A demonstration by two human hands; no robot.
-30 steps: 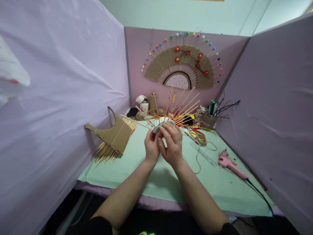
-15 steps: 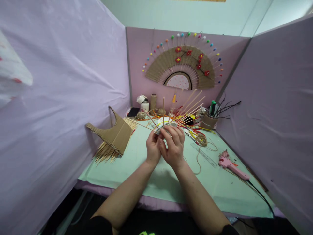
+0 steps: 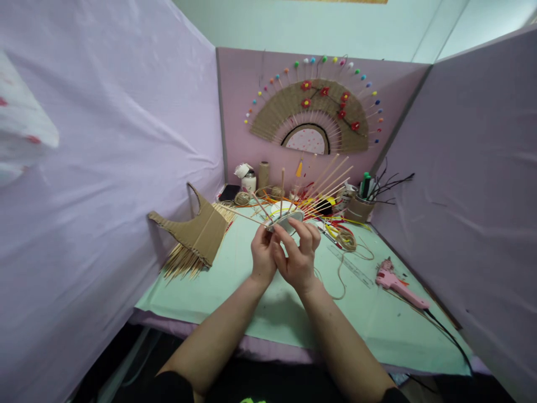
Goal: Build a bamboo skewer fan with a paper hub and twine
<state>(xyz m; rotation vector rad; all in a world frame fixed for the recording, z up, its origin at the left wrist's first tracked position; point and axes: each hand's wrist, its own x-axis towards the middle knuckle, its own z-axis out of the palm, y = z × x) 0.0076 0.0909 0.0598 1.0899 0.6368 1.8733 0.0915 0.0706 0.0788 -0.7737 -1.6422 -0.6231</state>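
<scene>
A small pale rounded piece (image 3: 293, 219) with several thin wooden sticks (image 3: 329, 193) fanning out of its far side is held up above the table. My left hand (image 3: 263, 257) grips its lower left edge between thumb and fingers. At its near side, my right hand (image 3: 297, 254) touches the piece with curled, slightly parted fingertips. The two hands meet at the thumbs. What lies beneath the piece is hidden by the fingers.
A cardboard cutout (image 3: 201, 229) rests on a stick bundle (image 3: 182, 262) at left. Twine (image 3: 346, 239), a clear ruler (image 3: 350, 266) and a pink glue gun (image 3: 400, 286) lie right. Behind stand jars and a twig pot (image 3: 359, 208); a decorated fan (image 3: 310, 106) hangs on the back panel.
The fingers of my right hand have lifted and spread a little to the right, showing more of the pale piece. My left hand has kept its grip.
</scene>
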